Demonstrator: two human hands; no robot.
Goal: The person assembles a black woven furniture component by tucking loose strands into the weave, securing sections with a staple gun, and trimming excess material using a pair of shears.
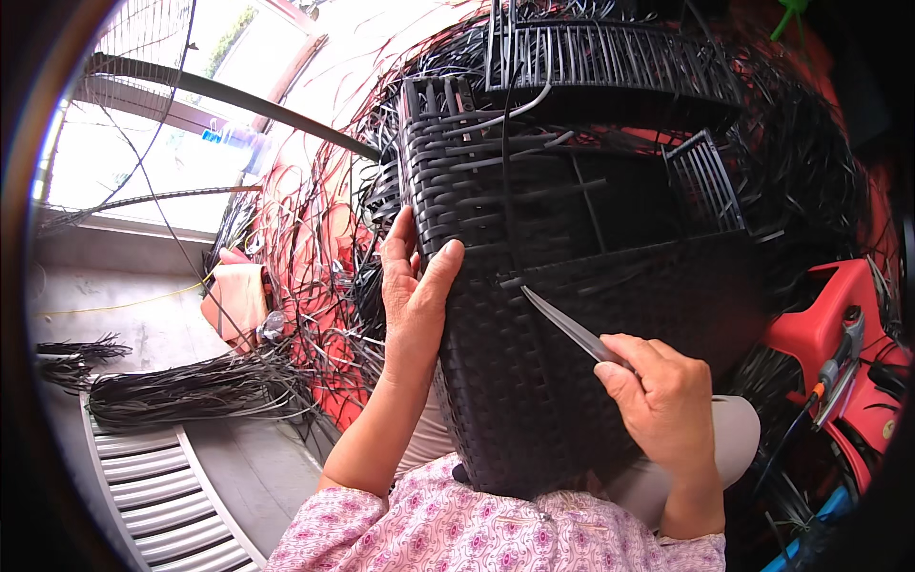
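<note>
A black woven plastic-rattan furniture piece [572, 372] leans across my lap, its upper part an open frame with loose strip ends. My left hand [419, 286] grips its left edge, the thumb on the near face and the fingers round the side. My right hand [662, 396] is closed on a slim grey pointed piece [572, 329]; whether it is a blade or a strip I cannot tell. The tip of that piece meets the weave near a short strip end [513, 282], right of my left thumb. Part of the grey piece is hidden in my right palm.
Loose black strips [810, 162] lie heaped behind and to the right on a red surface. At the right stands a red plastic stool [820, 315] with a grey-and-orange tool [843, 353]. A strip bundle [200, 386] rests by a slatted metal rack [157, 491] at the left.
</note>
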